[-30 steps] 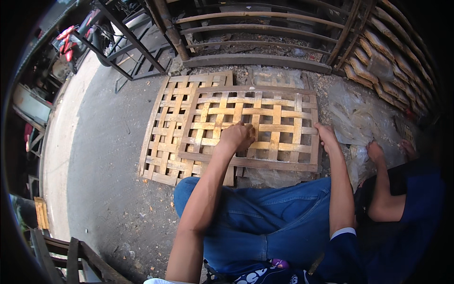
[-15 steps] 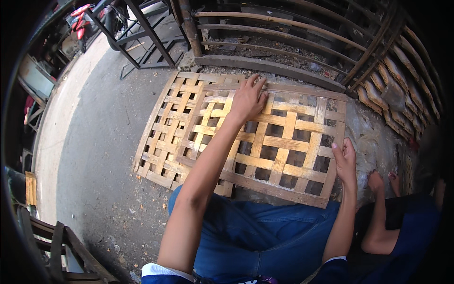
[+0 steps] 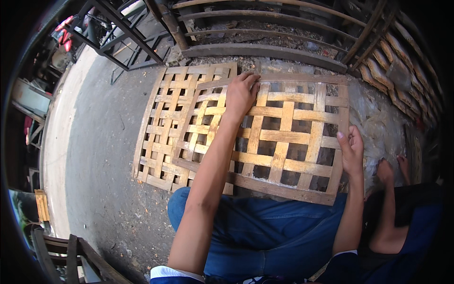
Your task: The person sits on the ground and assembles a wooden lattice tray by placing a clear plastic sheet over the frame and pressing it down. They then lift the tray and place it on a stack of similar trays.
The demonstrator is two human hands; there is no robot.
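Note:
A woven bamboo panel (image 3: pixel 283 136) with a flat wooden frame lies tilted in front of me, its near edge by my blue-clad knees. My left hand (image 3: pixel 242 96) bends its fingers over the far rail of this panel. At the right rail, my right hand (image 3: pixel 351 150) grips the frame, thumb on top and fingers curled behind. Under the panel's left part is a second woven panel (image 3: pixel 153 128), flat on the ground, with a closer weave. The first panel covers much of it.
A slatted wooden rack (image 3: pixel 265 50) stands beyond the panels. Stacked trays (image 3: pixel 380 78) rise at the far right. Plastic sheeting (image 3: pixel 373 111) lies on the ground beside another person's hand (image 3: pixel 385 170) at right. Dark metal frames (image 3: pixel 116 35) stand at far left, a wooden chair-like frame (image 3: pixel 73 255) at near left.
My view has shifted slightly. Both hands stay on the upper panel; my left fingers now lie closer together over its far rail, and my right hand keeps its hold.

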